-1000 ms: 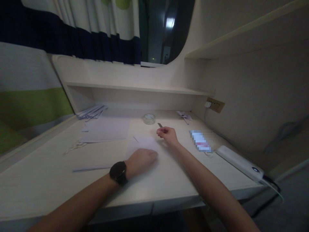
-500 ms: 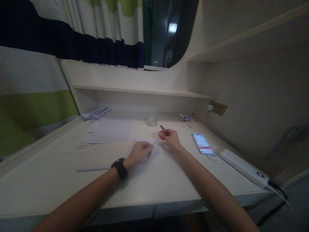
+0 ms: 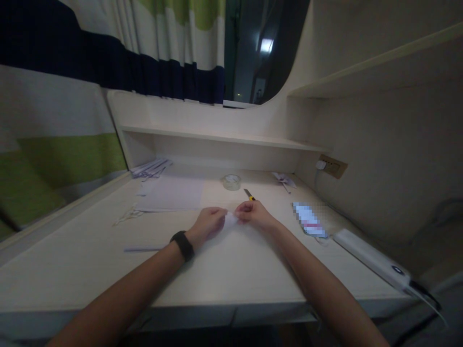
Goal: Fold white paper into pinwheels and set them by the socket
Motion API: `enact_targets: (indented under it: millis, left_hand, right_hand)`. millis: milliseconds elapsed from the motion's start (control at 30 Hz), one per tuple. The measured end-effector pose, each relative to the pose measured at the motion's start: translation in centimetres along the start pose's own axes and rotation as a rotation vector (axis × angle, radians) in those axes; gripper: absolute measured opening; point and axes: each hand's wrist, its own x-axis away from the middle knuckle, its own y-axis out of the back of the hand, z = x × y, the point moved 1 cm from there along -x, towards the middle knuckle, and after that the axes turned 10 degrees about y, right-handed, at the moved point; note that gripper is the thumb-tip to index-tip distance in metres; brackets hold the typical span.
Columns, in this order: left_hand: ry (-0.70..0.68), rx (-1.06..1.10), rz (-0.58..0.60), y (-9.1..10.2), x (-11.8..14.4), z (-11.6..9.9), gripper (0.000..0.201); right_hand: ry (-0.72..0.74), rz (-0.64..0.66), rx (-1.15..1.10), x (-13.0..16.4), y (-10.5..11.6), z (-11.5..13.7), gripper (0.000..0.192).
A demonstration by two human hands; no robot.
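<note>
Here, both hands meet over the middle of the pale worktop (image 3: 90, 270), and between them sits a small piece of white paper (image 3: 230, 219). The left hand (image 3: 208, 224), with a dark watch (image 3: 183, 245) on its wrist, has its fingers pinched together on the paper's left edge; the right hand (image 3: 255, 215) has its fingers pinched on the right edge, so the paper is held just above the surface, between the two. A small knife with a yellow handle (image 3: 249, 194) lies just beyond the right hand, apart from it, and a roll of clear tape (image 3: 231, 181) stands farther back. To the far left lie a larger sheet (image 3: 171, 193) and a heap of paper strips (image 3: 150, 167); a thin strip (image 3: 141, 249) lies near the left wrist. To the right are a blurred flat object (image 3: 309, 220) and a long white device (image 3: 372, 258) with a cable. Handling the paper well (it looks thin and light) would seem to call for an even pinch from both sides, close to the edges, with the piece kept flat and taut so any fold falls straight.
</note>
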Motion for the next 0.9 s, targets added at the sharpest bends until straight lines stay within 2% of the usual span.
enact_targets:
  millis: [300, 500, 633, 767, 900]
  left_hand:
    - [0.063, 0.089, 0.055, 0.3, 1.2, -0.8, 0.023]
    - [-0.042, -0.116, 0.025, 0.4, 1.0, -0.5, 0.021]
    - [-0.066, -0.146, -0.042, 0.5, 0.8, -0.4, 0.023]
    - [-0.078, -0.154, -0.054, 0.5, 0.8, -0.4, 0.021]
    - [-0.066, -0.135, -0.067, 0.5, 0.9, -0.4, 0.019]
  right_hand:
    - [0.071, -0.175, 0.099, -0.6, -0.8, -0.6, 0.03]
    - [0.159, -0.202, 0.228, -0.4, -1.2, -0.3, 0.018]
    - [0.25, -0.188, 0.497, 0.0, -1.7, 0.2, 0.009]
    - [0.337, -0.144, 0.827, 0.4, -1.9, 0.9, 0.011]
    - [0.36, -0.089, 0.967, 0.6, -2.0, 1.0, 0.017]
